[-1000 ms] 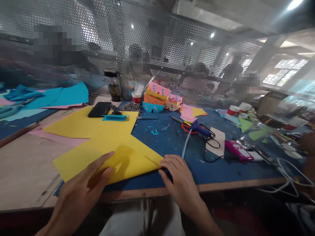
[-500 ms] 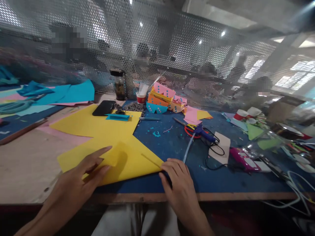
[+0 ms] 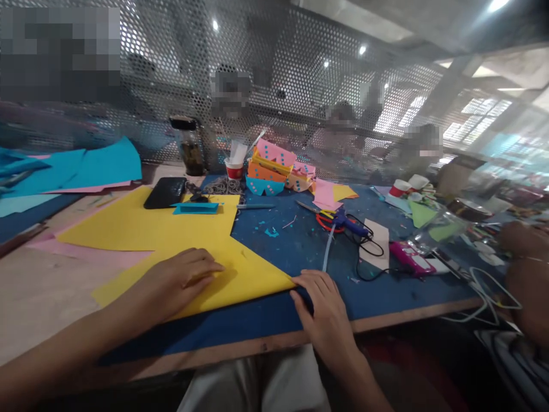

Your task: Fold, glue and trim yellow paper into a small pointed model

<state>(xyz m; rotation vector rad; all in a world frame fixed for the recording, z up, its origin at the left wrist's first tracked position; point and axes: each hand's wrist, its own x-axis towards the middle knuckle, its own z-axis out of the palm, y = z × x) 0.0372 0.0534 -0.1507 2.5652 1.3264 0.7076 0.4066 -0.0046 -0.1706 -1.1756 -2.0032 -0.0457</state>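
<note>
A large yellow paper sheet (image 3: 253, 272) lies in front of me, its right side narrowing to a point and its near edge appearing folded over. My left hand (image 3: 186, 277) rests on it with fingers bent close together and the thumb a little apart beneath them. I see nothing lifted between those fingers. At the sheet's right tip, my right hand (image 3: 323, 300) has its fingertips on the corner, the thumb just below. Whether the thumb touches the paper is hard to make out. Pink paper (image 3: 115, 258) shows under the yellow.
Behind the sheet are a black phone (image 3: 165, 192), a jar (image 3: 191, 150), a red-and-white cup (image 3: 234, 169) and decorated paper shapes (image 3: 268, 171). Scissors (image 3: 330, 222) and a blue glue gun (image 3: 349, 223) lie right of centre. Another person's arm (image 3: 529, 286) is at far right.
My left hand's fingers have drawn closer together and moved right over the sheet. The lifted yellow bit beside them is now down. My right hand stays at the corner. The view has turned slightly.
</note>
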